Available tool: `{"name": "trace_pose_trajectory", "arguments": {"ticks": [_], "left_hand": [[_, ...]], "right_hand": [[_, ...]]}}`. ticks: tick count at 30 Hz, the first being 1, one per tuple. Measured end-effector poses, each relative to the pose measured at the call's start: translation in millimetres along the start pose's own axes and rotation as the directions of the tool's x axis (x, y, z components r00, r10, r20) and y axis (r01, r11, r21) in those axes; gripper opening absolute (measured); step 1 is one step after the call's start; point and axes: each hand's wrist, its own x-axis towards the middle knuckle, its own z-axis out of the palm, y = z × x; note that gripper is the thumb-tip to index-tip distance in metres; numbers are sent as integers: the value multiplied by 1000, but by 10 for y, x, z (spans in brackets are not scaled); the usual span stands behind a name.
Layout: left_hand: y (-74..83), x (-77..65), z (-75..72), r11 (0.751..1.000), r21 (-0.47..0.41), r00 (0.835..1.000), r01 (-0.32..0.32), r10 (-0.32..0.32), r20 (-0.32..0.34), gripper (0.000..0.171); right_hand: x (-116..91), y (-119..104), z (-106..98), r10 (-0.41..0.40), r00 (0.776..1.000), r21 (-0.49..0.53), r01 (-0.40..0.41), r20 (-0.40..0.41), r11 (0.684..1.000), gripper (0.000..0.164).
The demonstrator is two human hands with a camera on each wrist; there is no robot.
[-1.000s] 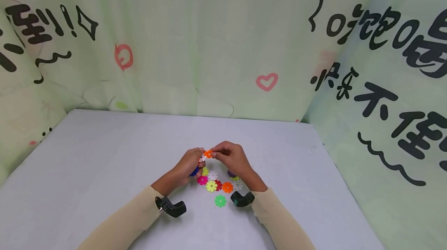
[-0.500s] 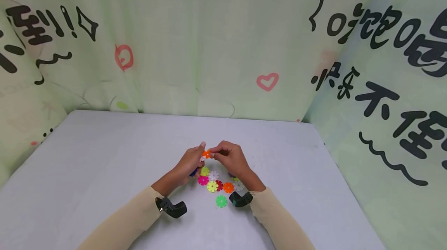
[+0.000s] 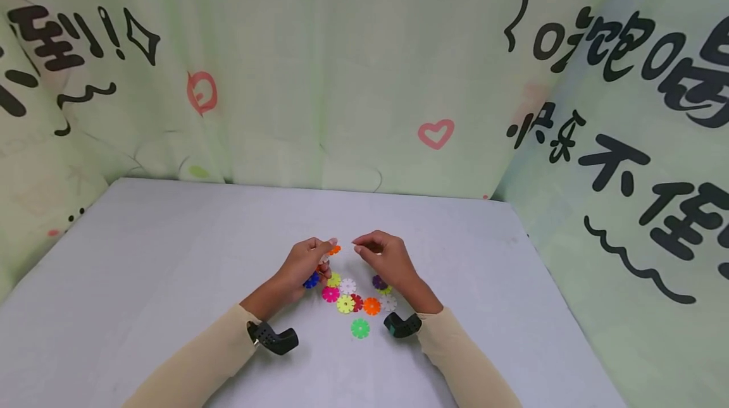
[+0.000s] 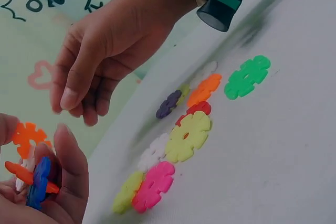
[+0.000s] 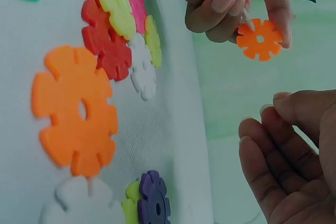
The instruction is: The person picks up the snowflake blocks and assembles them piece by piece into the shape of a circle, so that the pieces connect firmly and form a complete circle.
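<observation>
My left hand [image 3: 302, 267] holds several interlocking plastic snowflake discs joined together. An orange snowflake disc [image 4: 22, 134] sticks up by the thumb, with a second orange disc [image 4: 18, 170], a sliver of white disc and a blue disc [image 4: 41, 182] lower in the palm. Fingers partly cover the joints between them. To the right, my right hand [image 3: 390, 260] hovers above the table, apart from the joined discs. Nothing sits between its loosely bent fingers; in the right wrist view the thumb [image 5: 302, 103] and index tips lie close together.
Loose discs lie below the hands on the white table [image 3: 188, 269]: green [image 3: 360, 328], orange [image 3: 372, 306], pink [image 3: 330, 294], yellow [image 3: 345, 304], red [image 4: 202, 108], white [image 3: 347, 286] and purple [image 3: 379, 282], some overlapping. A printed curtain [image 3: 364, 79] borders the table's back and sides.
My right hand has let go of the orange disc and moved a little to the right. The left hand, still holding the joined discs, has shifted slightly left.
</observation>
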Motion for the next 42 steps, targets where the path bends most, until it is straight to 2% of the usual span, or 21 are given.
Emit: {"name": "trace_pose_trajectory", "arguments": {"ticks": [3,11,17,22,28,33,37,42], "left_hand": [[1,15,-14,1000,18,1000,-15,15,0,41],[5,3,-39,998,45,999,-49,50,-17,42],[18,11,-52,999,-24,999,-26,26,-28,40],[47,-18,-48,998,-69,1000,-1,1,5,38],[62,-39,-73,997,-79,1000,15,-13,20,44],[52,-36,-70,1000,-23,1000,13,-12,20,55],[38,-37,-58,1000,11,1000,16,-16,13,54],[28,-32,-54,1000,18,1000,16,-16,23,53]], "right_hand": [[-23,17,-41,51,998,-20,-50,34,999,12],[-103,78,-135,130,990,-38,-128,54,991,11],[-123,86,-249,194,968,-89,-181,158,979,15],[-166,162,-333,232,955,-141,-208,185,968,14],[-221,254,-378,247,943,-173,-212,222,962,12],[-252,261,-384,237,927,-133,-206,292,969,17],[-267,255,-373,233,919,-115,-207,318,972,20],[-254,248,-372,235,915,-159,-192,327,968,21]]}}
